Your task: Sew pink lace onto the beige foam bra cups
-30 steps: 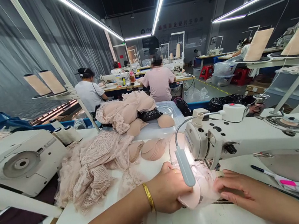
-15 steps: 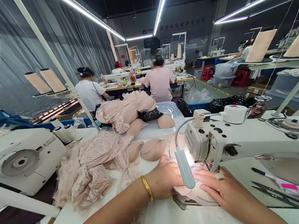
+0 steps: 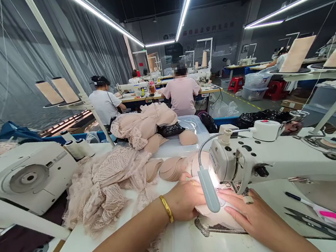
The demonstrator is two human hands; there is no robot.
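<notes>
A pale pink bra cup (image 3: 221,218) lies under the needle area of the white sewing machine (image 3: 223,159). On its left side my left hand (image 3: 185,199), with a gold bangle at the wrist, is closed on the fabric; its fingertips are partly hidden behind the grey lamp head (image 3: 208,189). My right hand (image 3: 248,208) rests on the cup's right side, fingers stretched out flat beside the presser foot. The lamp lights the stitching spot, which is mostly hidden by the lamp and my fingers.
Beige lace fabric (image 3: 102,190) is heaped left of my arms, near stacked foam cups (image 3: 172,168). Black scissors (image 3: 320,225) and a marker pen (image 3: 305,202) lie at right. Another machine (image 3: 30,176) stands left. Two seated people (image 3: 180,92) work ahead.
The whole view has shifted slightly right and down. Both hands keep nearly the same place on the cup, with no clear movement of the fabric.
</notes>
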